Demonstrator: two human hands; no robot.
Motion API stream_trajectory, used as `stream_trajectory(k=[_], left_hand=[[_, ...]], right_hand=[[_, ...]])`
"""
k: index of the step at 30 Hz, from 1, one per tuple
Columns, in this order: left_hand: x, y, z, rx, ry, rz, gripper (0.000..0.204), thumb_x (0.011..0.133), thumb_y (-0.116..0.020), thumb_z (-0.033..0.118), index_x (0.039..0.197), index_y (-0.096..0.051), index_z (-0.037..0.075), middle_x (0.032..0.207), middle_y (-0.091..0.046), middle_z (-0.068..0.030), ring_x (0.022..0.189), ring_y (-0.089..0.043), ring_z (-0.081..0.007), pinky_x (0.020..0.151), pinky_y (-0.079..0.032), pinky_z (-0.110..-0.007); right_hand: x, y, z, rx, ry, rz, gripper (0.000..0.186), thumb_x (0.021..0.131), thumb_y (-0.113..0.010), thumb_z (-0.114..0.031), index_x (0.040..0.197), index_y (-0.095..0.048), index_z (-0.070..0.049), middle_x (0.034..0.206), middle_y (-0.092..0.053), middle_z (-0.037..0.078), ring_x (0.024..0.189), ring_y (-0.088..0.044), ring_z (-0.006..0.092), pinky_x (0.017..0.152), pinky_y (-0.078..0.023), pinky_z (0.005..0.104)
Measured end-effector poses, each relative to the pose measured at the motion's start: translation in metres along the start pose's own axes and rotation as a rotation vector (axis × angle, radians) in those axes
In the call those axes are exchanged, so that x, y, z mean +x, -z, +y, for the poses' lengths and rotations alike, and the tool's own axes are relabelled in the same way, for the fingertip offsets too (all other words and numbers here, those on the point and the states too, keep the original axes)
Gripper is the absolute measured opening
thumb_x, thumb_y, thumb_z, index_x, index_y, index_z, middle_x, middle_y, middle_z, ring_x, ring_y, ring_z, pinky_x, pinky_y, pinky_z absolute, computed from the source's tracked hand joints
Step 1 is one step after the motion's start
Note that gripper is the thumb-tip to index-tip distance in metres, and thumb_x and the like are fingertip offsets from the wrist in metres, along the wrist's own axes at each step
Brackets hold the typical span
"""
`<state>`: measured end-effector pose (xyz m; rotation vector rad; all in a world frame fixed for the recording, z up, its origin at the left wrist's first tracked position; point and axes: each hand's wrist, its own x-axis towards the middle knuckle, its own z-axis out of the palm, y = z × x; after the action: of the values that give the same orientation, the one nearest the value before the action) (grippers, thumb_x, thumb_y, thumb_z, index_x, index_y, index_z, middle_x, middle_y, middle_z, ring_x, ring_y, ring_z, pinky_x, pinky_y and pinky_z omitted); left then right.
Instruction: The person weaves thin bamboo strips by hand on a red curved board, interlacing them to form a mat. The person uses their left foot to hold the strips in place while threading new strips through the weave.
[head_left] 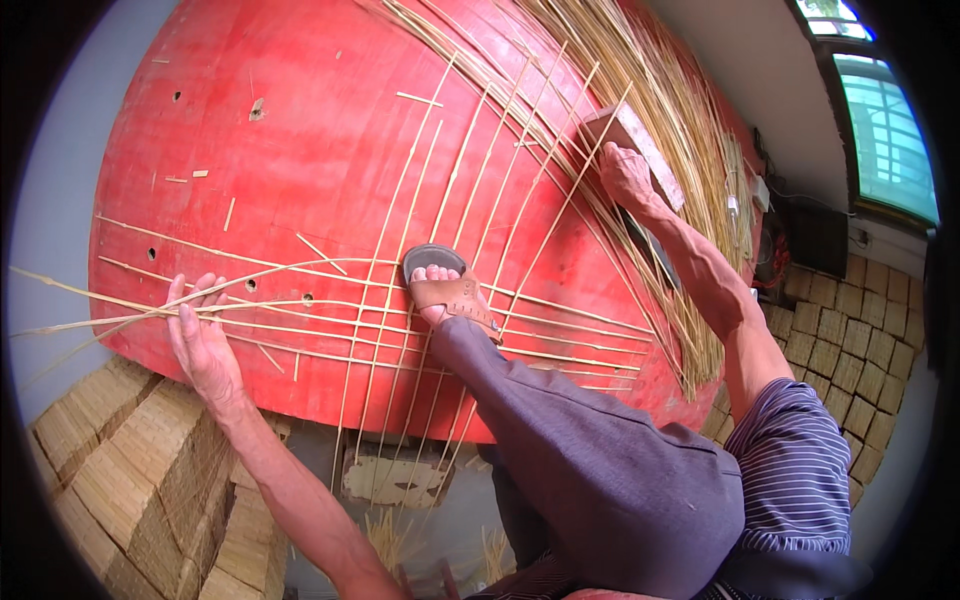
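Pale bamboo strips (560,343) lie crossed in an open grid on a red board (290,130). My left hand (208,345) is at the board's left edge, palm up. Its fingers are bent around several strip ends, which are raised and cross one another there. My right hand (628,178) is closed at the far right, against the side of a wooden block (650,155). Whatever its fingers hold is hidden. My sandalled foot (448,290) presses on the strips where they cross.
A thick bundle of long strips (640,60) curves along the board's right side. A dark flat piece (638,238) lies partly under my right forearm. Short offcuts and several holes mark the board. Stacked bamboo bundles (150,450) stand at lower left, with more stacks (850,350) at right.
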<state>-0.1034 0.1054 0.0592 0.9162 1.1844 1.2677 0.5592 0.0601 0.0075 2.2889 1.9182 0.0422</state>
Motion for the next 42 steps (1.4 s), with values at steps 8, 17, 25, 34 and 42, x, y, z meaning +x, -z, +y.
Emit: stream_trajectory(k=[8,17,25,34,42], left_hand=[[-0.008,0.014,0.009,0.040,0.004,0.026,0.053,0.103,-0.047,0.034,0.142,-0.039,-0.001,0.126,-0.058,-0.0221,0.120,-0.055,-0.0315,0.107,-0.039,-0.046],[-0.004,0.015,-0.006,-0.145,0.004,-0.016,0.063,0.103,-0.040,0.049,0.142,-0.040,-0.001,0.132,-0.056,-0.0230,0.126,-0.052,-0.0340,0.110,-0.037,-0.047],[0.001,0.031,-0.015,-0.543,0.078,-0.139,0.067,0.103,-0.034,0.055,0.142,-0.042,0.000,0.132,-0.057,-0.0226,0.125,-0.053,-0.0358,0.110,-0.038,-0.048],[0.007,0.015,-0.004,-0.321,0.179,-0.093,0.063,0.099,-0.058,0.037,0.146,-0.035,0.001,0.121,-0.061,-0.0189,0.103,-0.064,-0.0248,0.093,-0.054,-0.039],[0.011,-0.005,0.001,-0.151,0.177,-0.205,0.053,0.093,-0.068,0.027,0.136,-0.047,0.002,0.122,-0.060,-0.0157,0.101,-0.065,-0.0218,0.094,-0.052,-0.040]], right_hand=[[0.024,0.058,-0.051,0.645,-0.227,-0.309,0.022,0.092,-0.059,-0.022,0.090,-0.065,-0.001,0.058,-0.058,0.012,0.053,-0.059,0.0187,0.048,-0.045,0.0370],[0.045,0.036,0.000,0.218,-0.122,0.254,0.022,0.090,-0.058,-0.017,0.075,-0.063,-0.003,0.063,-0.065,0.014,0.056,-0.064,0.0264,0.057,-0.052,0.0391],[0.095,0.078,0.034,0.307,0.022,0.484,0.010,0.085,-0.061,-0.015,0.086,-0.067,-0.007,0.078,-0.068,0.018,0.075,-0.067,0.0346,0.068,-0.052,0.0431],[0.140,0.152,-0.185,0.866,0.677,0.392,0.039,0.076,-0.049,0.008,0.107,-0.070,-0.003,0.094,-0.071,0.017,0.088,-0.069,0.0277,0.074,-0.054,0.0391],[0.030,0.130,-0.437,1.185,1.082,-0.175,0.027,0.081,-0.060,-0.008,0.107,-0.068,-0.003,0.078,-0.068,0.019,0.072,-0.068,0.0348,0.060,-0.052,0.0454]])
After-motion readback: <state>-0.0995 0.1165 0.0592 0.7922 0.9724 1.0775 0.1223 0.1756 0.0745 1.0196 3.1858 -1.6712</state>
